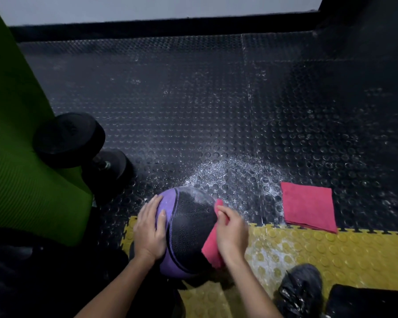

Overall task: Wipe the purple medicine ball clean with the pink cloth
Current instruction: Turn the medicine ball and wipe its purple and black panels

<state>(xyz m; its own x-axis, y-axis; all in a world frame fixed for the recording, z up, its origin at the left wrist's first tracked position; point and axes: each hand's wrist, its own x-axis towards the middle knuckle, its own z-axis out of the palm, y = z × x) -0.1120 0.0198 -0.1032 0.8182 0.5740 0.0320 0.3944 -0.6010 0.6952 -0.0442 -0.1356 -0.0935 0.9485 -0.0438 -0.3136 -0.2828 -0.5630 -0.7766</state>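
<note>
— Two floorings first, biggest down to smallest?

— Yes: black studded rubber flooring spreading far beyond the purple-and-black pebbled rubber medicine ball, then yellow studded interlocking tiles under and to the right of the ball. Sitting right on the seam between both.

— And left of the ball?

— Leaning up there, a bright green ribbed foam mat, with a black round-headed dumbbell tucked against it, between mat and ball. Likely parked just to be out of the way.

— Right of the ball?

— Lying flat and apart from the ball, a folded pink square of cloth; a spare, at a guess. Nearer, below the ball's right, a dark shoe.

— Hands?

— Left hand spread flat against the ball's left flank, fingers straight, clasping nothing; apparently bracing, to keep the sphere from rolling under pressure. Right hand curled around a bunched pink cloth, pressing it to the ball's right flank.

— Smallest?

— White powdery specks scattered just beyond the ball and filming its far top. Hence the wiping; plenty left up there, judging by that grey haze.
</note>
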